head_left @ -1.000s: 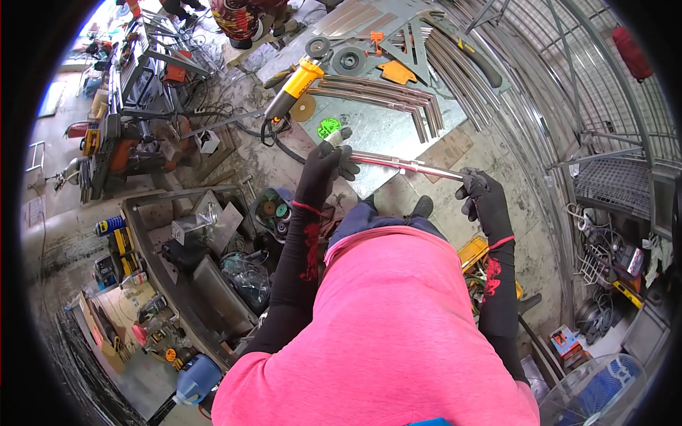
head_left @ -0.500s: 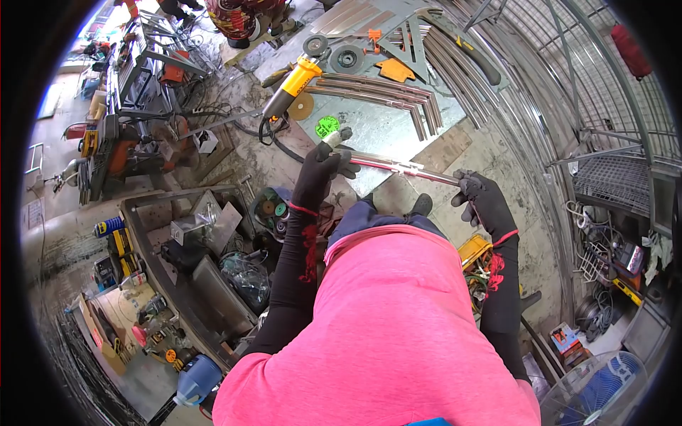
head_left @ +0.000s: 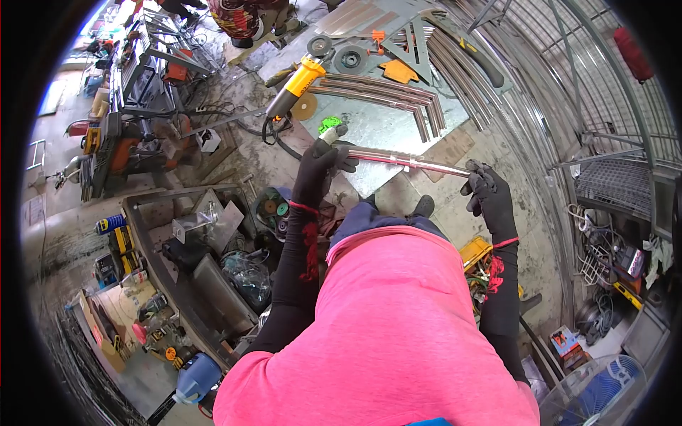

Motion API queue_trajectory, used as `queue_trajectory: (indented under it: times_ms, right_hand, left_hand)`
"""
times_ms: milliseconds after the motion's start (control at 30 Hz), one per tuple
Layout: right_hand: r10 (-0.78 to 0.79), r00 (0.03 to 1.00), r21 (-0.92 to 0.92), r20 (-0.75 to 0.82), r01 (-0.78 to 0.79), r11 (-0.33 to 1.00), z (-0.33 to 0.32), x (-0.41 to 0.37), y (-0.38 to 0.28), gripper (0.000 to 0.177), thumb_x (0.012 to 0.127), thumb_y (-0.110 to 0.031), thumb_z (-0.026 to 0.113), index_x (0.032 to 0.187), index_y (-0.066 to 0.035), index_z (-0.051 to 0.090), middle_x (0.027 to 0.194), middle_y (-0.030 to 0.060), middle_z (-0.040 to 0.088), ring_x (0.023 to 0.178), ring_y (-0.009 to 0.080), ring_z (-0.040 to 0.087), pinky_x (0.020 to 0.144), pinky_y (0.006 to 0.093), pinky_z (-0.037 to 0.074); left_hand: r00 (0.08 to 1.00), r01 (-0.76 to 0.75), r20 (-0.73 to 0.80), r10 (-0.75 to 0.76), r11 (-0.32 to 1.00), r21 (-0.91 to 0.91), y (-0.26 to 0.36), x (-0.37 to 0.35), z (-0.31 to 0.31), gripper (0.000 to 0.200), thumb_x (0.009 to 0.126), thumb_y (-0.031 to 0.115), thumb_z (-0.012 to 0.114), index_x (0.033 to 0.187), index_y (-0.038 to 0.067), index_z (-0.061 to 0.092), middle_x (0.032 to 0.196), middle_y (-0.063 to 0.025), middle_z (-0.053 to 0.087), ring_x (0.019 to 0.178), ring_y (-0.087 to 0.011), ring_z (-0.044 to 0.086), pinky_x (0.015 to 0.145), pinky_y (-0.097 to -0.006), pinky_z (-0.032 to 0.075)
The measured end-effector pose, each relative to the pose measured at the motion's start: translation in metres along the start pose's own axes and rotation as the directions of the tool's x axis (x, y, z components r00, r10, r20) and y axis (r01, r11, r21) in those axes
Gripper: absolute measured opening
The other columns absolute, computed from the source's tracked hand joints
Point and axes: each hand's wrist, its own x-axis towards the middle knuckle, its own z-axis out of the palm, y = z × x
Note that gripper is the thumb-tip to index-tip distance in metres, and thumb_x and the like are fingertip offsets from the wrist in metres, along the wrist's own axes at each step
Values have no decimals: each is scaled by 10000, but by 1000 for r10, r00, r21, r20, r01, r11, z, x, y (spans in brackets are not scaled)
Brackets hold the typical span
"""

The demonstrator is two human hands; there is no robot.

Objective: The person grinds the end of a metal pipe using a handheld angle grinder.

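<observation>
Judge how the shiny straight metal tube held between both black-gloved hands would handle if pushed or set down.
Probably stiff: the shiny straight metal tube spans left hand to right hand without sagging. It looks round, so it might roll on the flat grey steel sheet. Its polished surface could be slippery to grip.

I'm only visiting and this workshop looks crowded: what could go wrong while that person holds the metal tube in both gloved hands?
1. The metal tube is gripped only near its ends by the left hand and right hand; a slip might drop it onto the shoe below.
2. The angle grinder and its cable lie close by on the floor, so a step could snag or trip.
</observation>
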Motion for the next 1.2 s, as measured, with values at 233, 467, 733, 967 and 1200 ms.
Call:
queue_trajectory:
  times_ms: [233, 467, 733, 967, 1200]
  right_hand:
    - [13, 1000, -9, 13, -12, 1000, 1, 2, 3, 493, 1127, -362, 650, 1493, -31, 639, 881, 54, 740, 509, 61, 569, 426, 228, 394]
    - [50, 998, -12, 26, -50, 999, -4, 3, 0, 490, 1125, -350, 647, 1494, -28, 635, 855, 53, 737, 488, 63, 568, 413, 233, 395]
    - [73, 997, -33, 23, -72, 997, -10, 2, -3, 436, 1127, -319, 627, 1473, -56, 659, 850, 43, 735, 495, 58, 563, 422, 223, 393]
    - [85, 995, -33, 55, -83, 996, -12, 3, -10, 469, 1112, -347, 644, 1472, -47, 653, 857, 47, 736, 500, 60, 570, 424, 222, 396]
    - [87, 994, -26, 61, -86, 996, -20, 7, 0, 533, 1098, -371, 666, 1488, -10, 634, 864, 60, 746, 481, 71, 577, 404, 233, 401]
  left_hand:
    - [994, -70, 87, 67, 997, 38, -8, 5, -6, 718, 999, 221, 690, 1613, -65, 451, 1260, -202, 740, 1068, -255, 750, 960, -388, 611]
    - [995, -61, 85, 59, 998, 16, -6, 2, 1, 770, 982, 199, 690, 1640, -71, 394, 1273, -201, 736, 1096, -264, 739, 1006, -413, 597]
    - [977, -123, 148, 156, 970, -209, -12, -4, -4, 872, 934, 241, 718, 1677, -18, 342, 1375, -235, 670, 1234, -346, 694, 1083, -520, 565]
    - [981, -103, 145, 130, 978, -183, -12, -5, -12, 904, 908, 192, 676, 1701, -17, 294, 1456, -263, 624, 1299, -386, 661, 1116, -553, 536]
    - [978, -98, 162, 133, 974, -206, -3, -5, 6, 941, 923, 194, 690, 1731, 7, 245, 1484, -247, 610, 1328, -363, 643, 1104, -539, 535]
